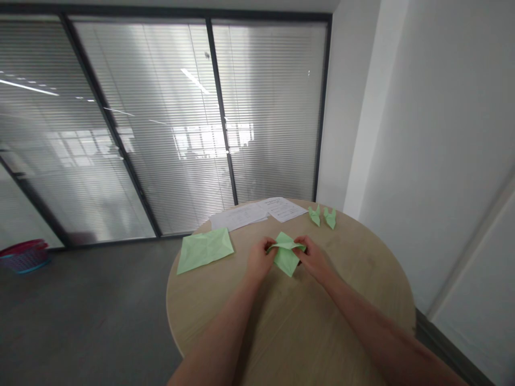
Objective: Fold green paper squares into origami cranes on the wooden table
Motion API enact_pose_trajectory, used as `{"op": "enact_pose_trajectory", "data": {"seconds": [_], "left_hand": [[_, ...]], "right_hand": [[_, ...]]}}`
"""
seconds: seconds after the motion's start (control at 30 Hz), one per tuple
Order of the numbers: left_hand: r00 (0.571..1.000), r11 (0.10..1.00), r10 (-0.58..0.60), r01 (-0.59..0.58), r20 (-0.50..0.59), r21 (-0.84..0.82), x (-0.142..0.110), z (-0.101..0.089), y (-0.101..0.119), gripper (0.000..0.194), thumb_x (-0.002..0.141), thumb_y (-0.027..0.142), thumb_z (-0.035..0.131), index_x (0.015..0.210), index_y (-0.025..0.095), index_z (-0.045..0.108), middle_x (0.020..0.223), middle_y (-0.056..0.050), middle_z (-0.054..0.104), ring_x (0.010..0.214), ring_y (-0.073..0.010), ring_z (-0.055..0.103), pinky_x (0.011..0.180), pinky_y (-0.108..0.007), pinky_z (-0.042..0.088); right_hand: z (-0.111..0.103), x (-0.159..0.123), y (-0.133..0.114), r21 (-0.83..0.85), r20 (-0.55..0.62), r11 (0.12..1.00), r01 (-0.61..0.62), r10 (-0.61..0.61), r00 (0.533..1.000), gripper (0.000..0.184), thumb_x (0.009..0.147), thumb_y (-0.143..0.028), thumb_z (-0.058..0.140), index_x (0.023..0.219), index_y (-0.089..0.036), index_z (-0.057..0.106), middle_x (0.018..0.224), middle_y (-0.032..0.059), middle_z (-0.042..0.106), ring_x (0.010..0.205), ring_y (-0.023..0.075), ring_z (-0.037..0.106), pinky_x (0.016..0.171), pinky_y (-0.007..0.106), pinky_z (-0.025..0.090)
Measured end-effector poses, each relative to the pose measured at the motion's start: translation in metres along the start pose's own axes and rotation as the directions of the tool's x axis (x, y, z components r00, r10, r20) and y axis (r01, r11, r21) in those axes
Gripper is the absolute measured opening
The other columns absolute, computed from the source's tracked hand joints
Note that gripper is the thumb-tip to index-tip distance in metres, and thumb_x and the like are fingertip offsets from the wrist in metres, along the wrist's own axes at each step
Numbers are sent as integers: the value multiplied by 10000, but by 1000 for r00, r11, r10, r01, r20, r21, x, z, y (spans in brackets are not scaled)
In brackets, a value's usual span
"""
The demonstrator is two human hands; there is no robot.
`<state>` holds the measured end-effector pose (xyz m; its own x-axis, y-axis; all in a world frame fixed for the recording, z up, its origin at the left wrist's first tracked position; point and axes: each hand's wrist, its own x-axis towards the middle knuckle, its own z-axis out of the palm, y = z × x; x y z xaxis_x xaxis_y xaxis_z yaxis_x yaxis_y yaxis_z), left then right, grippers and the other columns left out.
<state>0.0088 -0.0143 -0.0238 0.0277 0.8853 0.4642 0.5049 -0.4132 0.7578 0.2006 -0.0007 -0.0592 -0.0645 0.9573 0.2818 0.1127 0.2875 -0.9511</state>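
A partly folded light green paper (286, 253) lies in the middle of the round wooden table (293, 321). My left hand (260, 258) pinches its left corner with closed fingers. My right hand (311, 257) pinches its right side, fingers closed on the fold. Both forearms reach in from the bottom of the view.
A creased green sheet (205, 249) lies flat at the table's left. Two small folded green figures (322, 216) stand at the far right edge. White printed sheets (257, 213) lie at the far side. A red basket (24, 255) sits on the floor at left; glass partitions with blinds stand behind.
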Motion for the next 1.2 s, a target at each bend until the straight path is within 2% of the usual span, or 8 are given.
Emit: {"op": "enact_pose_trajectory", "data": {"seconds": [0.17, 0.4, 0.53, 0.67, 0.8, 0.9, 1.0, 1.2], "left_hand": [[999, 1000, -3, 3, -50, -7, 0, 0, -2, 67, 828, 209, 600, 871, 205, 651, 821, -37, 706, 775, -214, 638, 705, -314, 439], [999, 999, -35, 34, -10, -30, 2, 2, -7, 281, 702, 24, 554, 905, 194, 647, 839, -38, 708, 792, -208, 653, 698, -298, 440], [1000, 999, 0, 2, -31, 42, 0, 2, -1, 134, 856, 148, 523, 890, 197, 643, 825, -35, 695, 781, -210, 640, 705, -314, 434], [1000, 996, 5, -4, -12, 90, -4, 0, 8, 213, 934, 344, 519, 911, 189, 664, 808, -40, 689, 761, -225, 629, 688, -332, 427], [996, 989, 50, -38, 78, -143, -6, -1, 11, 460, 977, 520, 417, 1018, 168, 711, 979, -84, 744, 921, -254, 660, 833, -366, 481], [984, 929, -6, 72, 180, -363, -5, -2, 9, 665, 998, 588, 245, 1122, 139, 721, 1100, -110, 751, 1009, -274, 666, 902, -398, 494], [972, 904, -53, 144, 229, -403, -3, -3, 6, 605, 969, 582, 358, 1161, 138, 721, 1118, -104, 751, 998, -280, 668, 875, -400, 509], [962, 956, 80, 0, 261, -295, -1, 0, 2, 464, 932, 503, 552, 1165, 139, 724, 1084, -109, 753, 955, -261, 668, 867, -368, 500]], "right_hand": [[1, 0, -2, 45, 35, 999, -17, 15, 999, 471, 771, -509, 645, 1142, -247, 521, 1007, 55, 649, 712, 146, 596, 568, 253, 523], [-1, 3, 6, 62, 33, 997, -44, 42, 999, 308, 710, -338, 576, 988, -220, 520, 910, 34, 642, 734, 144, 609, 559, 219, 493], [1, 3, 7, 9, -2, 1000, -26, 26, 1000, 293, 788, -441, 570, 956, -212, 498, 810, 22, 608, 672, 139, 587, 528, 219, 478], [5, 1, 7, -53, -22, 998, -19, 18, 1000, 337, 822, -519, 558, 919, -206, 477, 794, 18, 587, 655, 140, 581, 518, 226, 476], [5, 0, 4, -143, -50, 990, 0, -8, 999, 334, 858, -504, 535, 983, -195, 540, 924, 56, 651, 781, 166, 628, 650, 260, 508], [1, 1, 1, -204, -108, 979, 23, -46, 993, 341, 867, -460, 534, 1063, -186, 585, 1066, 83, 677, 944, 197, 642, 821, 297, 509], [-2, 2, 0, -204, -112, 979, 22, -46, 993, 361, 869, -453, 526, 1095, -179, 594, 1109, 87, 679, 977, 202, 635, 867, 302, 492], [-3, 5, 5, -197, -81, 980, 27, -44, 996, 373, 859, -486, 524, 1048, -173, 598, 1021, 71, 672, 914, 187, 618, 823, 286, 482]]}}
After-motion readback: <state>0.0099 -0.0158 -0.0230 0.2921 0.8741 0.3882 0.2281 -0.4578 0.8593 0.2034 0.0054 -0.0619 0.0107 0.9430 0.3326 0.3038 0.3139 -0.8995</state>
